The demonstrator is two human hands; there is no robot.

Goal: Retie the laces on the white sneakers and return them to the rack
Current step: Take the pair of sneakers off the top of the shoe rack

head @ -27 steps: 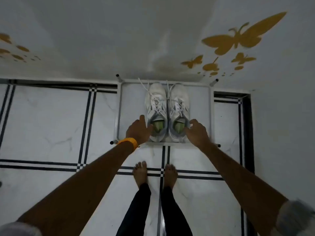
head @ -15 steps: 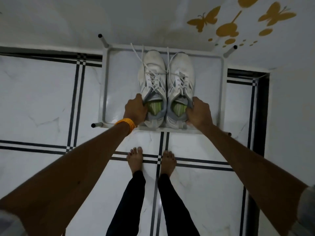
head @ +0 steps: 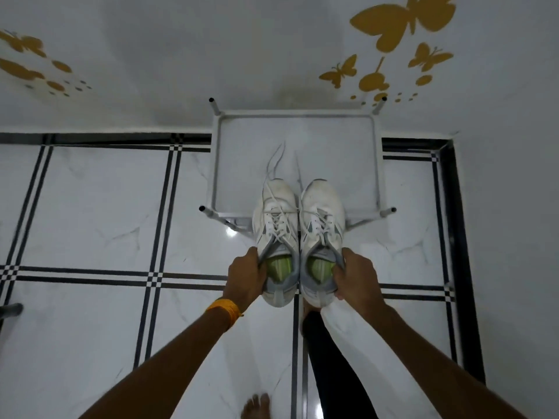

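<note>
Two white sneakers with green insoles hang side by side in the air, toes pointing away from me. My left hand (head: 246,278) grips the left sneaker (head: 276,219) at its heel collar. My right hand (head: 352,278) grips the right sneaker (head: 322,216) the same way. Their laces are loose, and long ends trail from the left sneaker toward the rack. The white metal rack (head: 216,164) stands against the wall just beyond the toes, its top shelf bare.
White marble floor (head: 90,213) with black line borders spreads to the left and below. A white wall with gold butterfly decals (head: 402,22) rises behind the rack. My bare foot (head: 255,405) and black-trousered leg (head: 335,358) are under my arms.
Both hands closed on the sneakers' heels and lifted the pair off the rack shelf toward me. The shelf now stands bare, and one foot stepped back.
</note>
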